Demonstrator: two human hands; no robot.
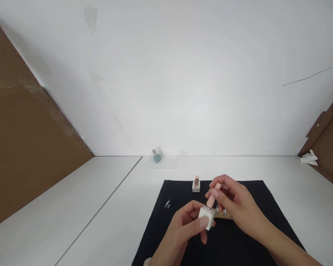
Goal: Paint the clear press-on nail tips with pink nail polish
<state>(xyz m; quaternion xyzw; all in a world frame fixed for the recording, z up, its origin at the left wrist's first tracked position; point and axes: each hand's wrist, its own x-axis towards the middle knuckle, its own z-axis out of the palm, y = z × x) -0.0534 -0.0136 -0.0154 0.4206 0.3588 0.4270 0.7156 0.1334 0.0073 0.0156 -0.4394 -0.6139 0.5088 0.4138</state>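
My left hand (184, 225) grips a small white square nail polish bottle (207, 217) above a black mat (238, 240). My right hand (234, 201) pinches the bottle's pale pink cap (213, 196) between thumb and fingers, tilted up to the right. Behind my right hand lies a tan strip with small nail tips (223, 214), mostly hidden. A second white bottle with a pink cap (195, 184) stands upright at the mat's far edge.
A teal nail polish bottle (156, 156) leans by the white wall at the back. A small clear piece (167, 204) lies on the mat's left part. Crumpled white tissue (309, 158) sits at far right. Brown cardboard panels (22, 147) flank the white table (86, 221).
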